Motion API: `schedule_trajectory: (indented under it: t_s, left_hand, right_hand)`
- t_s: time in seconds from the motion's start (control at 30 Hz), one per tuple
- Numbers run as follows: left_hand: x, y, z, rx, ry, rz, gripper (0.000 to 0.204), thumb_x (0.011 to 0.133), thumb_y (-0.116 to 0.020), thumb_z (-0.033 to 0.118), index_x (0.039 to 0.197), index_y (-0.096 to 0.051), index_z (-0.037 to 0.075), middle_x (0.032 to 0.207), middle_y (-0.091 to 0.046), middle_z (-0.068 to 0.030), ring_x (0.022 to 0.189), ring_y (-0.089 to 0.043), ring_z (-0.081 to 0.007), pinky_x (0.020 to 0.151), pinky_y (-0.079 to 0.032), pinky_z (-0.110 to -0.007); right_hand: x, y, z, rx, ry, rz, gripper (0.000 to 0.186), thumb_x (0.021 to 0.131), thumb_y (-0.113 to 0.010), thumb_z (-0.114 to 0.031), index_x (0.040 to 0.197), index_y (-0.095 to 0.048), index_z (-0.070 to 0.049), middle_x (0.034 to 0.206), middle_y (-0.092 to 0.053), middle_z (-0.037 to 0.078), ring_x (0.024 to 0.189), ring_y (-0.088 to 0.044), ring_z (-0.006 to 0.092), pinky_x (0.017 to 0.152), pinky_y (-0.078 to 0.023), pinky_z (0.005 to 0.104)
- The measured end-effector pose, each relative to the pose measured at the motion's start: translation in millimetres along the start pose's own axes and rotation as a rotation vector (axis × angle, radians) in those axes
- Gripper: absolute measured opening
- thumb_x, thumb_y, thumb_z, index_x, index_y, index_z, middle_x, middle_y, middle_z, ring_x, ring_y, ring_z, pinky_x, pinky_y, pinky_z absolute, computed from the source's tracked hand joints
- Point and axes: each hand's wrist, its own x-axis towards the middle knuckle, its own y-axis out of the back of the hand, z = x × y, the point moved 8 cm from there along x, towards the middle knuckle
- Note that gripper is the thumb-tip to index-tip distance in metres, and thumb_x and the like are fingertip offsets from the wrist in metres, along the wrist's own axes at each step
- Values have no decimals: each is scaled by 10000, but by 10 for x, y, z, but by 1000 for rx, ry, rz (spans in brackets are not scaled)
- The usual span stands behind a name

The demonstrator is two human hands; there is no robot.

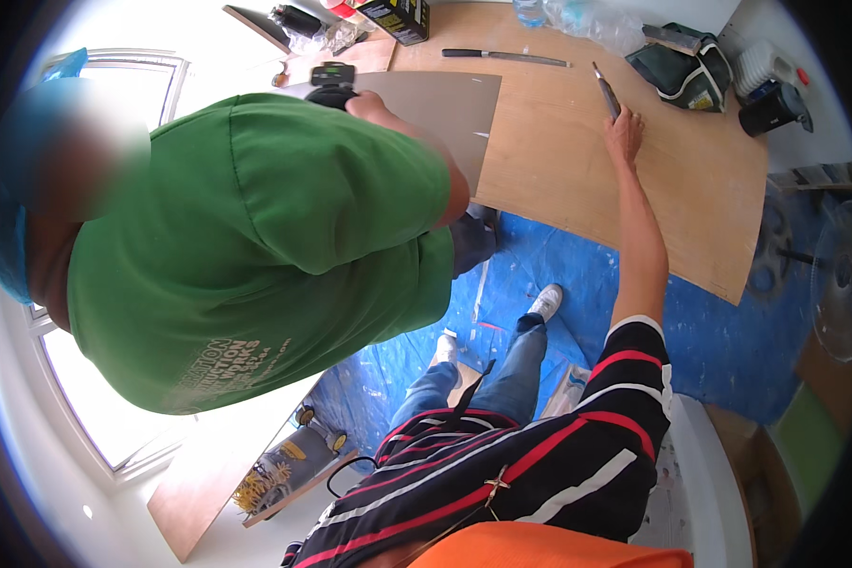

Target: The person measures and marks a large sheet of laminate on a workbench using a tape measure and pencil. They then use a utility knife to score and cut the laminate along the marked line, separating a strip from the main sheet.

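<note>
My right hand (625, 137) reaches out over the wooden board, its fingers closed round the dark handle of a slim tool (606, 93) with a narrow pointed metal tip. The tip points away from me, toward the far edge; its exact kind is too small to tell. Under the hand lies the light brown wooden board (549, 156). A long thin tool (506, 57) with a dark handle and metal blade rests farther back on the board, to the left of my hand. My left hand does not show.
At left, a co-worker in a green shirt (293, 208) bends over a grey sheet (445, 104), one hand by a black power tool (333, 85). A dark green bag (682, 71) and black cup (774, 109) stand back right. Blue sheeting (530, 246) covers the floor.
</note>
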Motion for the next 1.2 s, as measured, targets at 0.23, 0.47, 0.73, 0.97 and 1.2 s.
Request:
schedule_trajectory:
  t_s: [0.23,0.47,0.73,0.97,1.2]
  left_hand:
    - [18,29,3141,2525,250,-613,606,875,-559,568,1290,-609,129,1168,-659,-70,1095,-617,-253,951,-476,-376]
    - [-105,173,8235,2710,217,131,487,934,-583,421,1321,-576,126,1176,-650,-80,1067,-635,-257,927,-493,-385]
    - [294,-1072,9959,2543,-177,-112,474,959,-576,289,1363,-520,47,1094,-656,-101,956,-654,-206,795,-519,-326]
    - [633,-2066,9331,2631,-400,-491,398,952,-601,262,1278,-602,33,1081,-686,-151,934,-671,-213,835,-532,-352]
    - [1035,-2374,9080,2709,-212,-658,397,984,-584,259,1323,-577,53,1123,-679,-149,970,-663,-209,858,-531,-361]
  right_hand:
    - [-2287,522,370,1257,-494,-261,177,967,-602,-218,1006,-617,-46,794,-616,31,635,-578,82,552,-494,227]
    - [-4665,1443,123,1338,-667,-85,211,967,-606,-217,1079,-571,-42,891,-656,75,698,-645,135,600,-548,271]
    - [-7653,924,-114,903,-732,-378,190,936,-609,-219,997,-523,-60,763,-608,77,544,-591,147,452,-466,280]
    - [-8510,218,-968,658,107,-653,213,913,-641,-206,1018,-590,-28,833,-631,92,739,-621,252,654,-493,388]
    - [-7879,-670,-3374,727,-193,-1053,204,944,-624,-219,1051,-552,-61,848,-649,71,626,-620,135,538,-506,279]
